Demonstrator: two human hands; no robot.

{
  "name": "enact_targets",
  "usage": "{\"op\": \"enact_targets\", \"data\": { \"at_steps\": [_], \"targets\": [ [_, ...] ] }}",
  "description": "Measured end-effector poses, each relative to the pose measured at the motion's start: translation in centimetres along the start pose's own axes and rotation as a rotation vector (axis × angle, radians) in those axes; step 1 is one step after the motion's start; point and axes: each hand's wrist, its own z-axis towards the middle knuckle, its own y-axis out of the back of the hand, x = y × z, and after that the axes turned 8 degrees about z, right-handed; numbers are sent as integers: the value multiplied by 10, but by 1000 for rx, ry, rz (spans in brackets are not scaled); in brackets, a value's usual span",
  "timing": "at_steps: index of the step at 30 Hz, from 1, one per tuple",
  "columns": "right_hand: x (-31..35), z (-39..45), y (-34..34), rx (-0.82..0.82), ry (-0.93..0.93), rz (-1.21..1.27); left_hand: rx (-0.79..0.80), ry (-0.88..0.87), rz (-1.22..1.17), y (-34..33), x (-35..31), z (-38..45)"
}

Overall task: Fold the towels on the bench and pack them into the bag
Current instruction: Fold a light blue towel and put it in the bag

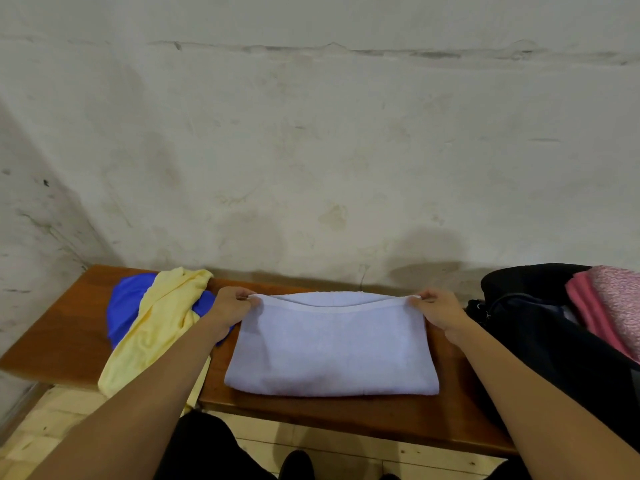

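On the brown wooden tabletop (69, 327), set against a stained grey plaster wall (311, 150), the following items are recorded, each placed relative to the pale lavender terry towel (332, 351).

Item 1: pale lavender terry towel, folded into a broad rectangle, laid flat at the middle of the tabletop. Its far hemmed edge is lifted slightly and sags between the two hands.

Item 2: left hand (230, 308), at the towel's far left corner. The corner is pinched between curled fingers and thumb.

Item 3: right hand (440, 311), at the towel's far right corner. The corner is gripped in the same manner.

Item 4: crumpled pale yellow cloth towel (152, 327), just left of the lavender towel, partly hidden behind the left forearm. Its lower end is draped over the tabletop's near edge.

Item 5: bright blue cloth towel (124, 303), bunched beneath the yellow one, left of the lavender towel.

Item 6: black fabric bag (533, 327), right of the lavender towel, open at the top, at the tabletop's right end.

Item 7: folded pink towel (588, 313) and mottled pink-and-white towel (616, 296), seen inside the bag's opening, well right of the lavender towel.

Item 8: pale tiled floor (62, 420), visible below the tabletop's near edge.
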Motion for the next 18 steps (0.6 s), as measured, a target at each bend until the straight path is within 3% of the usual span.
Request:
{"op": "enact_targets", "data": {
  "at_steps": [5,10,18],
  "targets": [
    [0,0,0,53,-94,113,33,29,-44,-2,8,5],
    [-3,5,0,114,-76,146,44,62,-97,0,15,7],
    [-9,10,-5,-12,-34,285,-22,108,-226,0,15,9]
  ]
}}
